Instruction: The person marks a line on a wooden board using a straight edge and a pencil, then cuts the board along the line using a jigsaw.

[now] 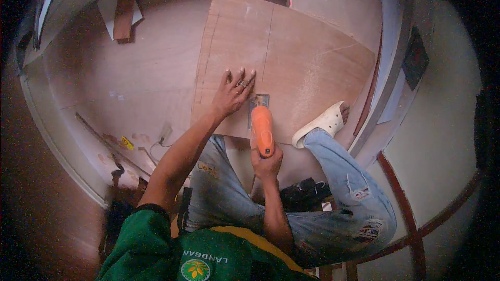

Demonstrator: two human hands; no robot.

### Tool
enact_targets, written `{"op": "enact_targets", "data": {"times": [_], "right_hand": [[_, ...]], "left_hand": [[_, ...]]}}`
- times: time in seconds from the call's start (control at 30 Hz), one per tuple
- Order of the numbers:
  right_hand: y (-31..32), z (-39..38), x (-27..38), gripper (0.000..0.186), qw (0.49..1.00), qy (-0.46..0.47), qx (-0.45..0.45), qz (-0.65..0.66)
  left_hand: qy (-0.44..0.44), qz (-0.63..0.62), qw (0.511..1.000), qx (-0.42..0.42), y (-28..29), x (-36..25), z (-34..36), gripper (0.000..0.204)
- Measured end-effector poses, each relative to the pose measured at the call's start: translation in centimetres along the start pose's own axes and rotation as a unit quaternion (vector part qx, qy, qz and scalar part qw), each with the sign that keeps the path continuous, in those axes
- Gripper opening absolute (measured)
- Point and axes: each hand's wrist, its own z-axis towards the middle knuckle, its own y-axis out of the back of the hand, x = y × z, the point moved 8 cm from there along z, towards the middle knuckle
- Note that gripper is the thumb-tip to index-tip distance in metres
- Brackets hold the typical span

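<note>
A brown plywood sheet point(317, 47) lies in front of me, with a dark straight line point(269, 34) drawn across it. My right hand point(267, 164) is wrapped round the rear of an orange jigsaw point(262, 125). The saw's metal base plate rests on the near part of the sheet, roughly in line with the drawn mark; its blade is hidden. Just left of the saw's front, my left hand point(232, 93) presses on the plywood with fingers stretched out and a ring on one of them. Pale sawdust point(308, 86) is scattered on the sheet to the right of the saw.
My right foot, in a cream clog point(323, 125), stands on the sheet's near right part. Wood offcuts point(125, 13) lie at the far left. A yellow item point(127, 143), a cord and thin strips lie left of my left arm. A black bag-like thing point(304, 195) sits between my legs.
</note>
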Motion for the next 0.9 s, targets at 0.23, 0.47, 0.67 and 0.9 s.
{"op": "enact_targets", "data": {"times": [0.23,0.47,0.67,0.9], "right_hand": [[0.1,0.1,0.4,0.028,1.000,0.002,0.003,0.023],[0.3,0.1,1.4,0.028,1.000,0.009,0.002,0.001],[0.4,0.2,1.5,0.026,1.000,0.019,-0.007,0.011],[-0.1,0.3,0.4,0.029,1.000,-0.012,0.010,0.022]], "left_hand": [[-0.001,0.001,1.000,-0.002,0.5,-0.1,0.2,0.048],[0.000,0.037,0.999,0.030,0.2,0.0,0.2,0.047],[-0.007,0.041,0.999,-0.006,0.6,-0.1,0.3,0.045],[-0.007,0.034,0.999,-0.024,0.7,-0.1,0.3,0.042]]}}
